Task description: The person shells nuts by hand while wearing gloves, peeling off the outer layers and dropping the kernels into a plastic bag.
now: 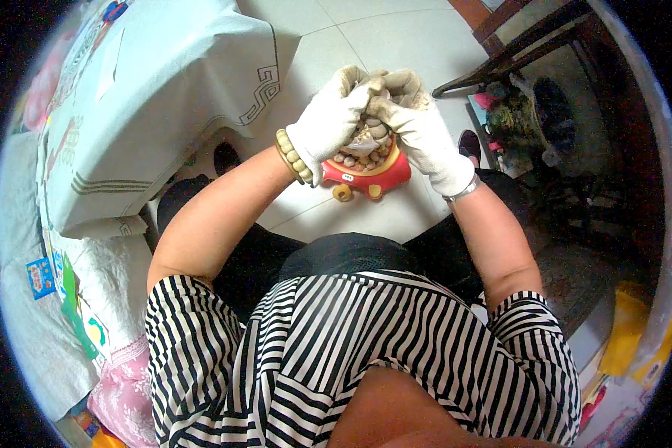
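Both my hands wear white gloves with soiled fingers. My left hand (336,116) and my right hand (418,123) meet above a red and yellow toy cart (366,181), their fingers closed around something. What the fingertips pinch is hidden. Below them, between the palms, hangs a clear plastic bag (367,138) with pale round pieces inside. More small brownish, nut-like pieces (351,160) lie in the cart. The cart stands on the tiled floor, with yellow wheels showing at its near side.
A table under a pale cloth (179,82) stands at the left. A dark wooden chair (530,48) is at the upper right, with a colourful bundle (500,119) beneath it. Pink lace fabric (123,384) lies lower left, a yellow item (635,328) lower right.
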`<move>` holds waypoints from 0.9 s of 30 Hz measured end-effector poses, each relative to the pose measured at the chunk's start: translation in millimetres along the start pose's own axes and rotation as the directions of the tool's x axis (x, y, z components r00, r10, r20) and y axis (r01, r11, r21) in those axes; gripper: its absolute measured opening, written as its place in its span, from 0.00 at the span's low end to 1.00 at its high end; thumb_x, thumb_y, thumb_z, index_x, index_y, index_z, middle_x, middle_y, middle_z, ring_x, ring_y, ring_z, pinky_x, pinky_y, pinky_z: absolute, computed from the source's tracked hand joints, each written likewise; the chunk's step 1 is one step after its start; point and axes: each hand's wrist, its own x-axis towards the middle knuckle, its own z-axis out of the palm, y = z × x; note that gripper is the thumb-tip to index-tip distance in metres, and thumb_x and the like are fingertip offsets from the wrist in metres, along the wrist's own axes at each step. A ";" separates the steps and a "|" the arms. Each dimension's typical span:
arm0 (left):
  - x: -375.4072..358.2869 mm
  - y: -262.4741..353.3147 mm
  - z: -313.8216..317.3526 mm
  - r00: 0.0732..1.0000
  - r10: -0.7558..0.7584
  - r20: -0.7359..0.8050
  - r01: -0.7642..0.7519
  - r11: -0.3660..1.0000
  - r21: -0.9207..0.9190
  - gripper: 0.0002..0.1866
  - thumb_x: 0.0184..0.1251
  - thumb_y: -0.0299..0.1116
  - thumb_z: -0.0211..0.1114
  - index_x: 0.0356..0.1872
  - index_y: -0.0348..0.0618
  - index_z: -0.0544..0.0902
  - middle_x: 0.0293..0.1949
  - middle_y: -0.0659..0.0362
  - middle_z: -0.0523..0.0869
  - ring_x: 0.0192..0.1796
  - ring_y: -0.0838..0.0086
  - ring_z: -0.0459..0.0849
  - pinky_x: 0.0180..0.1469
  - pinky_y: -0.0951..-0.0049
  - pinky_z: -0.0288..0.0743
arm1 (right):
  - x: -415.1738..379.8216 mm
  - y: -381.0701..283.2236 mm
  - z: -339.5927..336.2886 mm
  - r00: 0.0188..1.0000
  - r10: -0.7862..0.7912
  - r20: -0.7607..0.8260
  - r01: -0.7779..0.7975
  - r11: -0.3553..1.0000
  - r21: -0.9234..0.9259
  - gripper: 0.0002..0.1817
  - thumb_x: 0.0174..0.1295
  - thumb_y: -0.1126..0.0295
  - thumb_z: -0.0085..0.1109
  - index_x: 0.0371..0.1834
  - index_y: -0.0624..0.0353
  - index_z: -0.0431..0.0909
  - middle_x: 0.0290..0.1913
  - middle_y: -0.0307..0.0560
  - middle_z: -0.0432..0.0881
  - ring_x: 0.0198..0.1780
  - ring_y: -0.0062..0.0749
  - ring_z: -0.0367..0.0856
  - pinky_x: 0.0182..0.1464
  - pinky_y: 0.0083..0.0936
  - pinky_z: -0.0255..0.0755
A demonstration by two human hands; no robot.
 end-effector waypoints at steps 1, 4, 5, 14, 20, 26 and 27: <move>0.6 -2.5 -0.2 1.000 0.001 0.000 -0.001 1.000 -0.001 0.14 0.73 0.38 0.51 0.50 0.38 0.71 0.46 0.56 0.79 0.48 0.76 0.79 0.51 0.77 0.75 | -0.1 2.4 0.1 1.000 -0.014 -0.022 0.015 1.000 0.026 0.11 0.61 0.76 0.59 0.46 0.58 0.70 0.41 0.39 0.77 0.35 0.18 0.79 0.35 0.15 0.76; 0.0 -4.9 1.2 0.998 0.039 -0.040 -0.033 0.991 0.127 0.15 0.73 0.38 0.48 0.50 0.38 0.71 0.47 0.55 0.78 0.49 0.75 0.78 0.53 0.75 0.73 | -2.4 4.3 0.9 0.998 -0.032 -0.052 0.032 0.999 -0.005 0.12 0.62 0.78 0.58 0.47 0.58 0.70 0.42 0.40 0.77 0.37 0.19 0.79 0.36 0.15 0.76; -2.2 -4.4 2.4 0.998 0.039 -0.042 -0.035 0.993 0.109 0.15 0.73 0.38 0.48 0.51 0.37 0.70 0.47 0.55 0.78 0.50 0.75 0.77 0.54 0.75 0.73 | -2.2 4.8 -0.1 0.998 -0.031 -0.052 0.030 1.000 -0.005 0.12 0.62 0.78 0.58 0.47 0.58 0.70 0.42 0.40 0.77 0.37 0.19 0.79 0.36 0.15 0.76; -3.2 -8.8 6.6 0.986 0.160 -0.048 -0.146 0.966 0.214 0.15 0.73 0.39 0.48 0.51 0.39 0.71 0.45 0.56 0.78 0.49 0.75 0.77 0.52 0.75 0.73 | -4.6 -0.5 -0.7 1.000 0.006 -0.025 -0.004 0.996 0.094 0.13 0.62 0.77 0.58 0.48 0.57 0.70 0.41 0.39 0.78 0.36 0.17 0.79 0.36 0.13 0.76; 0.5 -1.4 -3.3 0.999 -0.002 -0.054 0.006 0.998 0.059 0.14 0.74 0.39 0.49 0.51 0.41 0.71 0.42 0.60 0.78 0.43 0.80 0.78 0.46 0.77 0.76 | -1.3 -9.4 0.3 0.996 0.087 -0.014 -0.086 0.994 0.075 0.12 0.65 0.72 0.55 0.50 0.57 0.69 0.38 0.40 0.79 0.34 0.19 0.80 0.37 0.17 0.77; 7.7 -9.7 -13.1 1.000 -0.014 0.002 0.014 0.974 -0.228 0.15 0.74 0.38 0.50 0.53 0.39 0.71 0.46 0.56 0.79 0.45 0.75 0.81 0.51 0.74 0.78 | -1.0 -18.3 3.6 0.994 0.104 0.018 -0.106 0.985 0.134 0.12 0.67 0.68 0.53 0.51 0.58 0.68 0.38 0.42 0.79 0.34 0.20 0.80 0.38 0.17 0.77; 7.3 -9.3 -13.0 1.000 -0.014 0.001 0.014 0.973 -0.229 0.15 0.74 0.38 0.50 0.53 0.39 0.71 0.46 0.56 0.79 0.45 0.75 0.81 0.51 0.74 0.78 | 0.1 -15.4 1.4 0.996 0.094 0.013 -0.095 0.990 0.100 0.12 0.67 0.68 0.53 0.51 0.59 0.68 0.38 0.42 0.79 0.35 0.21 0.80 0.38 0.17 0.77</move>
